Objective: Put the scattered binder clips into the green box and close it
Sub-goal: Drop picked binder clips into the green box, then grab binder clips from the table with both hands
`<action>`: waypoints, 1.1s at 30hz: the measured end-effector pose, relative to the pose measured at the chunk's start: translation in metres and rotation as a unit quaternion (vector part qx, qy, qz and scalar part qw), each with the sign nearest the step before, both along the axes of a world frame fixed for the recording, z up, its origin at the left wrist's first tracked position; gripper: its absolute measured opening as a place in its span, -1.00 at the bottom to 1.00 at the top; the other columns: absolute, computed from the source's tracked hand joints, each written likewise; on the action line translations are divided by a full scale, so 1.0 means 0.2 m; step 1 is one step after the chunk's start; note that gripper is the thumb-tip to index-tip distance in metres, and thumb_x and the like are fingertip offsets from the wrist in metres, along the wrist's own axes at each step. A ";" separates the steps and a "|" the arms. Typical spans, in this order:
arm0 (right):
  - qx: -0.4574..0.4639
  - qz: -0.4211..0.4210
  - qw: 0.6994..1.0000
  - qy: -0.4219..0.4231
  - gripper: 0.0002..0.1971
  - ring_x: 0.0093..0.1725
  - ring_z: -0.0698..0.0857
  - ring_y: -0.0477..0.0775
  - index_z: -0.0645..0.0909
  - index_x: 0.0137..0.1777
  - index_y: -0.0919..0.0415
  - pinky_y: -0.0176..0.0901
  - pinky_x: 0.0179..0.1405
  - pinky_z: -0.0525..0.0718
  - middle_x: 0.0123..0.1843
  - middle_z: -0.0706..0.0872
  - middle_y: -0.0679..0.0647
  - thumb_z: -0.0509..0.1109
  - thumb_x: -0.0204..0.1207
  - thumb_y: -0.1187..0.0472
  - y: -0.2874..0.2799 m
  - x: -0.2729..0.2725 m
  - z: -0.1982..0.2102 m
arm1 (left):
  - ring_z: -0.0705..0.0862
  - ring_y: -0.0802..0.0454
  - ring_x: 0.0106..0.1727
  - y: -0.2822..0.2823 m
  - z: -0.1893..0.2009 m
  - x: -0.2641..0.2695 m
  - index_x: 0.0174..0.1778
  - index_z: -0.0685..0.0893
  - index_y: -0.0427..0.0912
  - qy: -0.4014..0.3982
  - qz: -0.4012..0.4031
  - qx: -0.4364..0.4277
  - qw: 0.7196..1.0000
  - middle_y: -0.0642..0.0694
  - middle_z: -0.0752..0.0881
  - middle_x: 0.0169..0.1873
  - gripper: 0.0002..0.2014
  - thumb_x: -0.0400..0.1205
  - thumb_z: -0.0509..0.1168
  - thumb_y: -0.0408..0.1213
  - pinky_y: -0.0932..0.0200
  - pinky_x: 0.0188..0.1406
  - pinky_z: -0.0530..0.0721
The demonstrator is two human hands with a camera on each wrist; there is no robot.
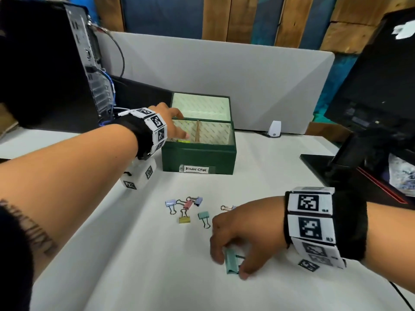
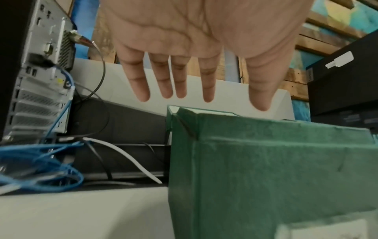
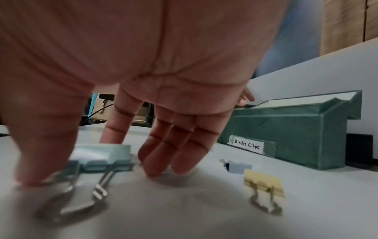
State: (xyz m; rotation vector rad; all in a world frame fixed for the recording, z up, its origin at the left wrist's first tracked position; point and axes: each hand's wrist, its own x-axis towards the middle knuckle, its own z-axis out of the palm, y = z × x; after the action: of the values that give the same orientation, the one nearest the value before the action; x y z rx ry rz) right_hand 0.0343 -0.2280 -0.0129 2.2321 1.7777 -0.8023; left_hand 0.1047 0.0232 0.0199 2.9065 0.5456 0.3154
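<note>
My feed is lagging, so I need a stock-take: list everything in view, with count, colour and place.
green box: one, open, labelled Binder Clips, centre of table.
small binder clips: about six, pastel colours, loose in front of box.
large binder clip: one, teal, near table edge.
table: one, white.
computer tower: one, black, left rear.
blue cables: a tangle, beside tower.
left hand: fingers straight, over box's left rim.
right hand: pinching large binder clip.

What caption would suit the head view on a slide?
Left hand open over the open green box; right hand pinching a large teal binder clip on the table.
</note>
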 end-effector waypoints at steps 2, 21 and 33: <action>0.008 -0.001 1.000 -0.001 -0.70 -0.02 0.59 0.08 0.61 0.08 0.01 0.09 0.06 0.64 0.01 0.54 0.04 0.52 0.36 0.12 0.01 0.01 -0.02 | 0.44 -0.28 0.41 0.02 -0.03 -0.02 0.39 0.48 0.13 0.006 0.006 -0.028 1.000 -0.19 0.37 0.45 -0.43 0.45 0.41 0.08 -0.11 0.39 0.46; 0.478 -0.261 0.838 -0.046 -0.73 0.03 0.70 0.13 0.51 -0.06 0.03 -0.02 0.07 0.69 0.08 0.61 0.10 0.55 0.35 0.19 0.60 0.61 0.29 | 0.66 -0.15 0.03 0.06 -0.12 -0.14 0.50 0.33 0.08 -0.069 0.025 -0.237 0.969 -0.19 0.66 0.19 -0.42 0.55 0.35 -0.14 0.13 -0.13 0.65; 0.263 -0.190 0.943 -0.076 -0.81 -0.07 0.59 -0.07 0.63 0.06 -0.04 -0.22 -0.01 0.59 0.01 0.59 -0.06 0.42 0.46 0.18 0.28 0.52 0.18 | 0.69 0.02 -0.20 -0.17 -0.09 -0.48 0.43 0.36 0.17 0.224 -0.108 -0.088 0.965 0.09 0.62 0.03 -0.26 0.35 0.48 0.13 0.14 -0.08 0.68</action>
State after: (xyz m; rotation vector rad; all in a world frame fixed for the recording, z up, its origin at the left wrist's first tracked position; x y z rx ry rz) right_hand 0.1379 -0.1720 0.0232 2.9428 1.6517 -0.1939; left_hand 0.0081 -0.0099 0.0016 2.8241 0.2857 -0.4099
